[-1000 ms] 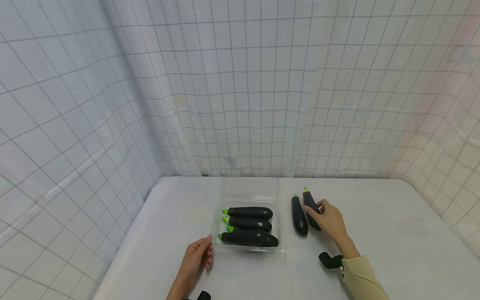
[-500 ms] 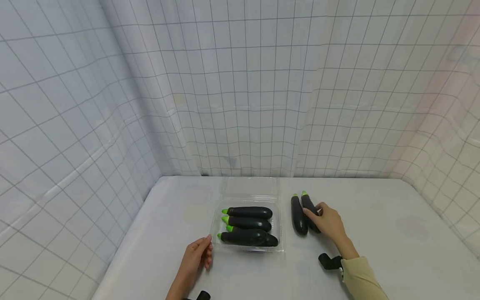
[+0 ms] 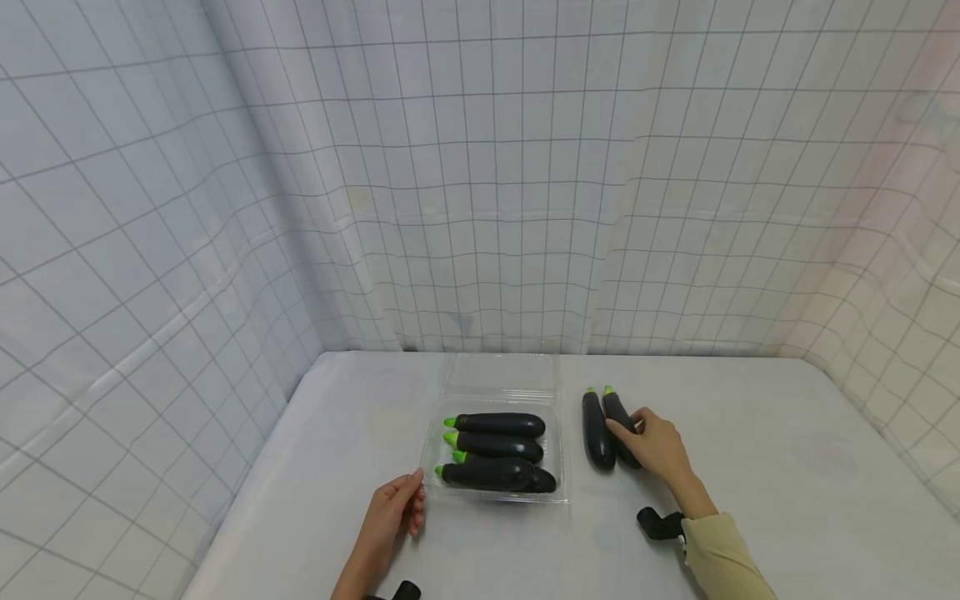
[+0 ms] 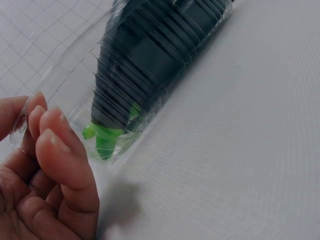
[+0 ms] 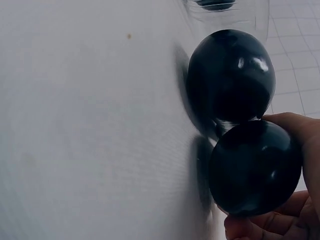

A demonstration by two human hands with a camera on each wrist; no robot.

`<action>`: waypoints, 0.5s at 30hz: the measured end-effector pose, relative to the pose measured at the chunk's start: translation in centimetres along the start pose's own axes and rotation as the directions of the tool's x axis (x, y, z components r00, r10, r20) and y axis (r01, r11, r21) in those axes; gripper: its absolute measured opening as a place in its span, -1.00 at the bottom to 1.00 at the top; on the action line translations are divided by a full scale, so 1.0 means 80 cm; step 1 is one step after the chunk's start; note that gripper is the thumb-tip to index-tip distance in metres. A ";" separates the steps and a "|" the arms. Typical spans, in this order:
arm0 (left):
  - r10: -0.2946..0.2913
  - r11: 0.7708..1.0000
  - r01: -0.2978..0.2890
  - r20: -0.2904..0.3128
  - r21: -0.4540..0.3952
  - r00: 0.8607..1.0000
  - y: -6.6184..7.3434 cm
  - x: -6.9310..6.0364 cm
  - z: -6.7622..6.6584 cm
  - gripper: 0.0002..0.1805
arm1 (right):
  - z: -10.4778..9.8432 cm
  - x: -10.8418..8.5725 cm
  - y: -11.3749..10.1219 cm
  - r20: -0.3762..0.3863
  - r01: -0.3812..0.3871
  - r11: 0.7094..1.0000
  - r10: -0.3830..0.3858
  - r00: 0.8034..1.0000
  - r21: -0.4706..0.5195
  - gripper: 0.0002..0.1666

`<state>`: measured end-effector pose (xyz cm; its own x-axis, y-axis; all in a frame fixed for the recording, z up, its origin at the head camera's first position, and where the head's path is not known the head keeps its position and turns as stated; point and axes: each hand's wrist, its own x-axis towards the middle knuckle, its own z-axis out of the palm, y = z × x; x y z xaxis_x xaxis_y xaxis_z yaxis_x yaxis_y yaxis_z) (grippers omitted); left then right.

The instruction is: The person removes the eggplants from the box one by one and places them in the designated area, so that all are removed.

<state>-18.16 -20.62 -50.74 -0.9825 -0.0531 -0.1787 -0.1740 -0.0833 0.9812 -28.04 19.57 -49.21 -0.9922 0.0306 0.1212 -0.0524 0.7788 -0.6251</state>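
Note:
A clear plastic clamshell box [image 3: 564, 467] lies with its lid folded back, and several dark eggplants [image 3: 498, 426] with green stems rest inside, stems to the left. My left hand [image 3: 393, 508] pinches the box's front left rim between thumb and forefinger; the left wrist view shows that hand [image 4: 55, 175] at the rim beside a green stem [image 4: 106, 142]. To the right of the box, two more eggplants lie side by side. My right hand [image 3: 656, 446] grips the right one [image 3: 617, 410] from above, its thumb near the left eggplant [image 3: 597, 433]. In the right wrist view their rounded ends touch or nearly touch.
The clear lid [image 3: 501, 372] reaches toward the back edge of the white table [image 3: 750, 467]. Grid-patterned white curtains [image 3: 487, 208] stand behind and at both sides. A black wrist camera [image 3: 660, 523] sits at the right wrist.
My right hand has drawn its eggplant slightly toward me and to the left, closer to the other loose one. My left hand and the box have stayed in place.

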 end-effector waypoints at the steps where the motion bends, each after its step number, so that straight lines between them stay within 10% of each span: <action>1: -0.001 1.000 0.001 0.000 -0.001 1.000 0.000 0.000 0.000 -0.58 | 0.000 0.000 0.000 0.002 -0.001 1.000 0.001 1.000 -0.003 -0.25; 15: -0.001 1.000 0.001 0.001 0.001 1.000 0.002 -0.002 0.001 -0.57 | 0.002 0.000 -0.001 0.006 0.007 1.000 -0.006 1.000 -0.013 -0.27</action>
<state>-18.03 -20.52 -50.53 -0.9823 -0.0522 -0.1799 -0.1753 -0.0824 0.9811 -28.04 19.40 -49.27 -0.9925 0.0215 0.1203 -0.0574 0.7869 -0.6144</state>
